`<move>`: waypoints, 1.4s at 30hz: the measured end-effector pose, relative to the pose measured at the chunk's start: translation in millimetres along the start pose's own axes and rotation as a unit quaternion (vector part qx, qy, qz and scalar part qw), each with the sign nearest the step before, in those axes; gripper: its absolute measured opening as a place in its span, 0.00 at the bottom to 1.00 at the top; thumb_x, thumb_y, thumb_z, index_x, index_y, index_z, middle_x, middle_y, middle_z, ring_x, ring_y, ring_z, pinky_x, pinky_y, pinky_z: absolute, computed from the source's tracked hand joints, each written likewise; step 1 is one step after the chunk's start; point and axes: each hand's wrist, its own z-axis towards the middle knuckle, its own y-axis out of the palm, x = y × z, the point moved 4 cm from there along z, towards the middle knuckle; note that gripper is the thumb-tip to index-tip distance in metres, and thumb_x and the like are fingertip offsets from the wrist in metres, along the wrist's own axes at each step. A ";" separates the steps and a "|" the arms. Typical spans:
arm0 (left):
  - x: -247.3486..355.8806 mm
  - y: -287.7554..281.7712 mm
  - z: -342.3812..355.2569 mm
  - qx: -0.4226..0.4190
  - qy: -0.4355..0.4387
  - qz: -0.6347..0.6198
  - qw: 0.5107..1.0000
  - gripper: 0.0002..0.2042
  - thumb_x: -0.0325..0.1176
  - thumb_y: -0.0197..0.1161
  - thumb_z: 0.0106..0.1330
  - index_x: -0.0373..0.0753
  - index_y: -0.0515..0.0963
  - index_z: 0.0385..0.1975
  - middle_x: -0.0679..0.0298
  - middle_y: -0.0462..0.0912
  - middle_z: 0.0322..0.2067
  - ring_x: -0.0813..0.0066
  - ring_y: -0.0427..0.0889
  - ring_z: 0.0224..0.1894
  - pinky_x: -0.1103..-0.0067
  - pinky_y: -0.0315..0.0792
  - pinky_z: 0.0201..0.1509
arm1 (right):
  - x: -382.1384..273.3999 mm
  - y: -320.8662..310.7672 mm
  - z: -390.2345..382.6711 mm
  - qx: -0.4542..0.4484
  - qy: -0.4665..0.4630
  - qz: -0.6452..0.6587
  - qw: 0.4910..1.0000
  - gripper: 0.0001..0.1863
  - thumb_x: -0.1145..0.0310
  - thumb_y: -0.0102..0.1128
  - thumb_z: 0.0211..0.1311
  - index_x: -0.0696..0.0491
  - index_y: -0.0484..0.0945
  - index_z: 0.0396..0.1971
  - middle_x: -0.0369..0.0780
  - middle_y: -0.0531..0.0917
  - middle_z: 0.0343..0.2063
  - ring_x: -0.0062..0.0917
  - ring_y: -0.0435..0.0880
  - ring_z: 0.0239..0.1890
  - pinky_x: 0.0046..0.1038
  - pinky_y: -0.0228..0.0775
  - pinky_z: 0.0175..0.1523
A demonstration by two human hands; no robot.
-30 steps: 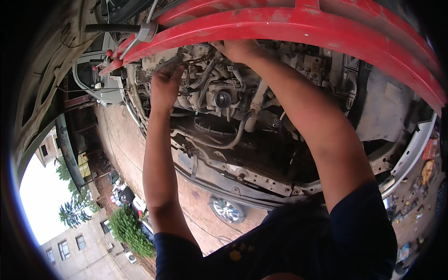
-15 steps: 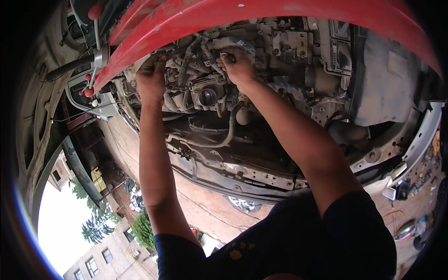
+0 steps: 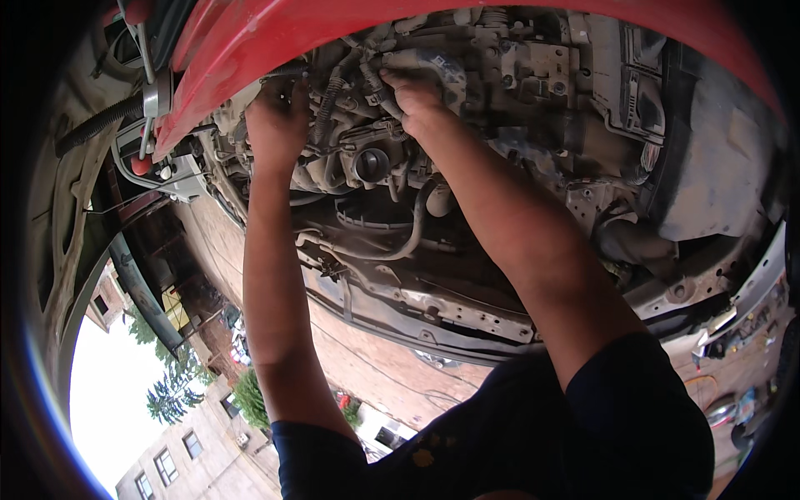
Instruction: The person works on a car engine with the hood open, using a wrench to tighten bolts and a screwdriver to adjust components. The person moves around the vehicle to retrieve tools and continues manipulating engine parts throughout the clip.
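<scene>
My left hand (image 3: 277, 125) reaches into the engine bay at its far left side. Its fingers are curled in among dark parts beneath the red bodywork (image 3: 275, 42), and what they hold is hidden. My right hand (image 3: 414, 102) is bent over the top of the engine, fingers closed together beside a pipe with a connector (image 3: 372, 79). Whatever lies under those fingertips cannot be made out. Between the hands runs a ribbed conduit (image 3: 331, 98). Below it, nearer to me, sits a round throttle body opening (image 3: 371, 166).
A bent hose (image 3: 412, 225) crosses the gap behind the metal front crossmember (image 3: 433, 312). To the right are an open fuse box (image 3: 637, 104) and a large grey cover (image 3: 721, 158). The raised hood (image 3: 58, 192) is at left. Tools and parts (image 3: 742, 333) lie on the ground at right.
My right hand has shifted slightly left and farther in; a small pale thing that showed at its fingertips is no longer visible. My left hand stays at nearly the same spot. The view has tilted slightly.
</scene>
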 end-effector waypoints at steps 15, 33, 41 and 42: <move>0.1 2.8 -2.2 0.038 0.055 -0.045 0.997 0.10 0.34 0.66 0.69 0.33 0.82 0.42 0.51 0.87 0.30 0.59 0.86 0.28 0.72 0.77 0.37 | 0.6 3.5 22.6 -0.028 0.088 -0.057 0.994 0.15 0.62 0.60 0.73 0.54 0.80 0.51 0.39 0.84 0.48 0.25 0.83 0.47 0.31 0.82 0.49; 3.3 -1.3 -5.7 -0.002 -0.068 -0.271 0.960 0.08 0.29 0.69 0.66 0.32 0.83 0.40 0.64 0.87 0.28 0.84 0.79 0.26 0.82 0.72 0.31 | 36.4 -28.8 115.5 -0.073 0.150 0.117 0.979 0.11 0.66 0.55 0.75 0.56 0.83 0.42 0.42 0.88 0.40 0.28 0.88 0.40 0.33 0.86 0.43; -4.7 7.4 -17.9 -0.003 -0.082 -0.230 0.970 0.08 0.30 0.72 0.65 0.32 0.83 0.35 0.67 0.85 0.26 0.89 0.76 0.27 0.86 0.71 0.32 | 38.4 -10.1 74.3 -0.051 0.166 -0.038 0.984 0.11 0.71 0.51 0.75 0.57 0.83 0.43 0.41 0.88 0.40 0.27 0.88 0.41 0.33 0.85 0.45; 2.0 9.1 -11.0 0.019 -0.047 -0.217 0.975 0.09 0.31 0.73 0.64 0.31 0.83 0.33 0.67 0.85 0.25 0.88 0.76 0.27 0.85 0.71 0.32 | 32.6 -9.4 75.0 -0.051 0.162 -0.038 0.985 0.11 0.71 0.52 0.74 0.57 0.83 0.43 0.41 0.88 0.40 0.27 0.88 0.41 0.33 0.85 0.45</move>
